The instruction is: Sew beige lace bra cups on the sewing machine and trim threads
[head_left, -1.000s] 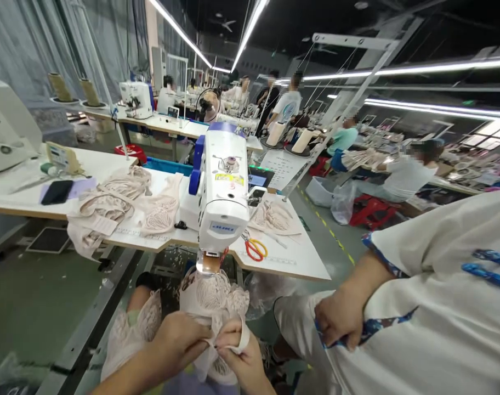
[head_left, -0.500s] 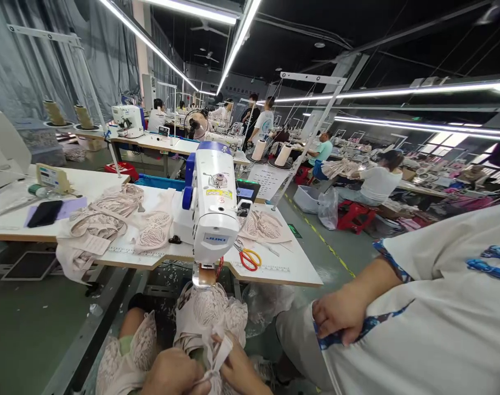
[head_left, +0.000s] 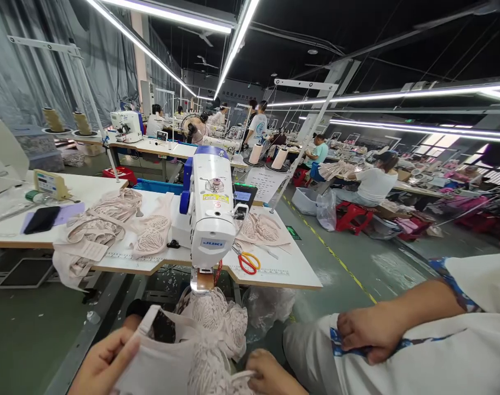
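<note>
A pale beige lace bra (head_left: 163, 362) is spread between my two hands, below the sewing machine. My left hand (head_left: 108, 359) pinches it near the top edge, where a strap end stands up. The fingers of my right hand (head_left: 270, 373) are closed on a thin strap at its right side. More lace bras (head_left: 217, 315) bunch up under the head of the white JUKI sewing machine (head_left: 212, 214). The lower part of the held bra runs out of view.
Scissors with red and orange handles (head_left: 249, 262) lie on the white table (head_left: 297, 269), right of the machine. Beige bras (head_left: 100, 225) pile at its left, near a black phone (head_left: 42, 219). Another person's hand (head_left: 369, 329) rests on their lap at the right.
My hands have moved apart, the left one leftward and up, spreading the bra that was bunched between them. The person at the right has shifted further right in view.
</note>
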`<action>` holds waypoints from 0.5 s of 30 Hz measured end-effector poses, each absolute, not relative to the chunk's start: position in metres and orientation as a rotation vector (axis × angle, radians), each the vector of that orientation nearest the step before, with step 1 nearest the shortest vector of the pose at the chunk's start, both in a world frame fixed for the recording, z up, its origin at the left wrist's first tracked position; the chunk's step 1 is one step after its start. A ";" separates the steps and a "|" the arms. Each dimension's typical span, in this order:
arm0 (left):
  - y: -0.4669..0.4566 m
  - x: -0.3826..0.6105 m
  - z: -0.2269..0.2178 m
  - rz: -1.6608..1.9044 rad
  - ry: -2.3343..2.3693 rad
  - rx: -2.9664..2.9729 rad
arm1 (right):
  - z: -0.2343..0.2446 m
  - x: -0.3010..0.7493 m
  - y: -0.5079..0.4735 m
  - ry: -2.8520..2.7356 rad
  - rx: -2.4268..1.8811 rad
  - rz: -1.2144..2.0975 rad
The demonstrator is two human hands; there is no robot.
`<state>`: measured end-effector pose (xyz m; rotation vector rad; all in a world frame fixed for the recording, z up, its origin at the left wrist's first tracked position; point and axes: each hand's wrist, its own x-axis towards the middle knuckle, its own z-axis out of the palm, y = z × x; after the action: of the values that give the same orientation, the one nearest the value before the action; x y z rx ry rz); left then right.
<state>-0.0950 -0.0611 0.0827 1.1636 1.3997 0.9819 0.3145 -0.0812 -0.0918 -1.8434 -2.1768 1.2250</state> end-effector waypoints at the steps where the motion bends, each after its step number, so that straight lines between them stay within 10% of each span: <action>1: -0.050 -0.108 0.077 0.978 1.419 1.132 | -0.083 0.320 -0.082 -2.137 -1.843 1.260; 8: 0.009 -0.101 0.029 0.694 2.022 1.765 | -0.017 0.278 -0.077 -1.656 -1.304 1.603; 15: -0.031 0.028 0.003 0.402 0.798 1.685 | 0.008 0.232 -0.031 -1.581 -1.217 1.747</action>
<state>0.0281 -0.0310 0.0026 1.6850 0.7982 0.4022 0.2316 -0.0314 0.0081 -1.2171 -1.5815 1.7470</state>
